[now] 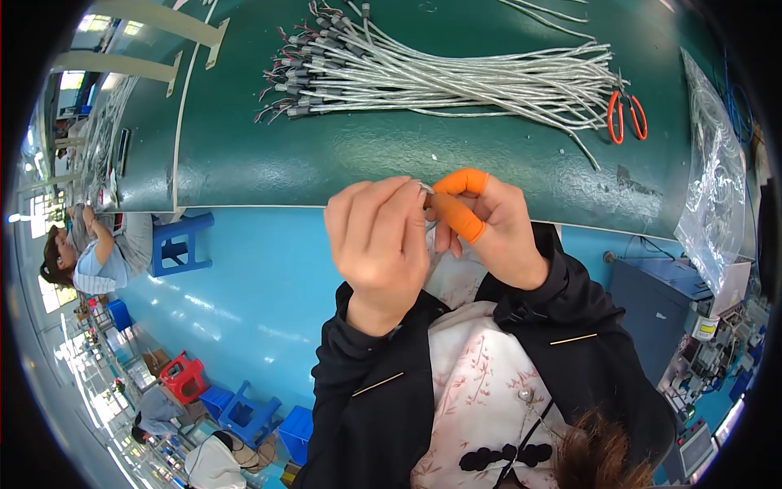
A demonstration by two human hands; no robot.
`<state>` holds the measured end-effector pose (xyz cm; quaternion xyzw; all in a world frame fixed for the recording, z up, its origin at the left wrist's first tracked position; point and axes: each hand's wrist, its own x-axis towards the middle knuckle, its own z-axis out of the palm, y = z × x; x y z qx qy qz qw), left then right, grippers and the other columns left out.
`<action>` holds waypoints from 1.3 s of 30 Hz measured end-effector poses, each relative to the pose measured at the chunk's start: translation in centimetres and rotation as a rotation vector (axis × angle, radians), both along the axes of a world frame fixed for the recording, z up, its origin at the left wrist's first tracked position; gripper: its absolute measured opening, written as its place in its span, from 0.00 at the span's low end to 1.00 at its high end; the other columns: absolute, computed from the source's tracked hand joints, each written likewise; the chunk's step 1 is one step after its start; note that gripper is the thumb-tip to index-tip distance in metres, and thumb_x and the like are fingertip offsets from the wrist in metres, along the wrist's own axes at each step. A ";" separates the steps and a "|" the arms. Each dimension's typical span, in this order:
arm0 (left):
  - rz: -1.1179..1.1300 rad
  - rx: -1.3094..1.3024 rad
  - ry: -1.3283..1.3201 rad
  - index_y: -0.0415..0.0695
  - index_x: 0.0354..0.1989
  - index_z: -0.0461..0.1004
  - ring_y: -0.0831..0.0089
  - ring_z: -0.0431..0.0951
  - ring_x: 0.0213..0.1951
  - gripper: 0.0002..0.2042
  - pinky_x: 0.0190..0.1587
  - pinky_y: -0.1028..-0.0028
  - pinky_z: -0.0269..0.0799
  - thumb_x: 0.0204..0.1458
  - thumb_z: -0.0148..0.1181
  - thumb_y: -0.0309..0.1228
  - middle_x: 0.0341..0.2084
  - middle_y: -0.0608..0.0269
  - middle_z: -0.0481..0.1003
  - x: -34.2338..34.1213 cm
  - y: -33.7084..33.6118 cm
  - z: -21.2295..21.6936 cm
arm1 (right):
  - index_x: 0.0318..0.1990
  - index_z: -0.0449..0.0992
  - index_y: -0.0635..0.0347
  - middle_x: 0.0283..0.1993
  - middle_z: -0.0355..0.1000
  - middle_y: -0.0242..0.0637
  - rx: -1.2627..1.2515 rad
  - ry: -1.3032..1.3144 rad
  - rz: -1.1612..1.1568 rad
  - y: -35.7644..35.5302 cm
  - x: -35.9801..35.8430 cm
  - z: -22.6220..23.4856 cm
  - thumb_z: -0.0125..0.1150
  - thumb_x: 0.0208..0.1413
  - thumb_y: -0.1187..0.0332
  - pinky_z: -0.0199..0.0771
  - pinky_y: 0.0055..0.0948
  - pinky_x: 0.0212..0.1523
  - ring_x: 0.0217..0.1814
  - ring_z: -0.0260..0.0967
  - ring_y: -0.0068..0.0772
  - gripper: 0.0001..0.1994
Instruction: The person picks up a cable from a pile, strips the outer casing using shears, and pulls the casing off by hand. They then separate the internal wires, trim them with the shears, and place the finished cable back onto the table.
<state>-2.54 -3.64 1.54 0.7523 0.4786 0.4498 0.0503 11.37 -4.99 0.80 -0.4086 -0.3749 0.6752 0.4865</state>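
Observation:
My left hand (379,240) and my right hand (501,228) meet just over the near edge of the green table (269,167). Both are closed in a pinch, fingertips nearly touching. Orange finger cots cover the right thumb and index finger. A tiny silvery bit (426,188) shows between the fingertips; the rest of what they grip is hidden. Beyond the hands lies a bundle of clear-jacketed, silvery cables (456,77), with grey sleeves and thin bare-ended wires at the left end. Hand cutters with red-orange handles (626,118) rest at the bundle's right end.
Small scraps (434,156) dot the tabletop. A clear plastic bag (713,171) hangs over the table's right end, near a grey cabinet (652,301). Blue stools (179,243) and a red stool (185,376) stand on the blue floor. Another person (106,248) works at the far left.

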 end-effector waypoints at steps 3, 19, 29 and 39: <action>0.023 0.071 0.091 0.38 0.28 0.74 0.61 0.71 0.33 0.08 0.37 0.69 0.67 0.38 0.60 0.15 0.30 0.59 0.73 0.2 -0.2 -0.1 | 0.41 0.69 0.69 0.31 0.72 0.37 -0.026 0.039 0.004 0.0 0.0 -0.2 0.51 0.58 0.77 0.65 0.17 0.20 0.23 0.68 0.20 0.06; -0.135 -0.602 -0.677 0.38 0.36 0.74 0.72 0.69 0.42 0.09 0.44 0.73 0.64 0.44 0.61 0.19 0.37 0.62 0.73 -0.8 -0.2 1.9 | 0.40 0.70 0.68 0.30 0.71 0.33 0.025 0.048 -0.047 -0.4 0.3 0.1 0.54 0.57 0.75 0.64 0.16 0.21 0.24 0.68 0.18 0.06; -0.005 -0.330 -0.419 0.39 0.33 0.75 0.68 0.72 0.34 0.08 0.39 0.74 0.66 0.43 0.61 0.16 0.29 0.62 0.74 0.3 -1.4 0.0 | 0.39 0.70 0.70 0.29 0.71 0.34 0.045 -0.017 -0.053 -0.9 -0.4 0.1 0.54 0.56 0.77 0.66 0.17 0.22 0.24 0.68 0.18 0.06; 0.174 0.177 0.286 0.41 0.29 0.73 0.65 0.71 0.30 0.09 0.34 0.70 0.63 0.36 0.62 0.19 0.27 0.62 0.72 -0.3 -0.7 0.2 | 0.40 0.70 0.67 0.28 0.71 0.34 -0.011 0.002 0.019 -0.5 -0.8 0.4 0.55 0.56 0.76 0.63 0.17 0.21 0.22 0.66 0.18 0.06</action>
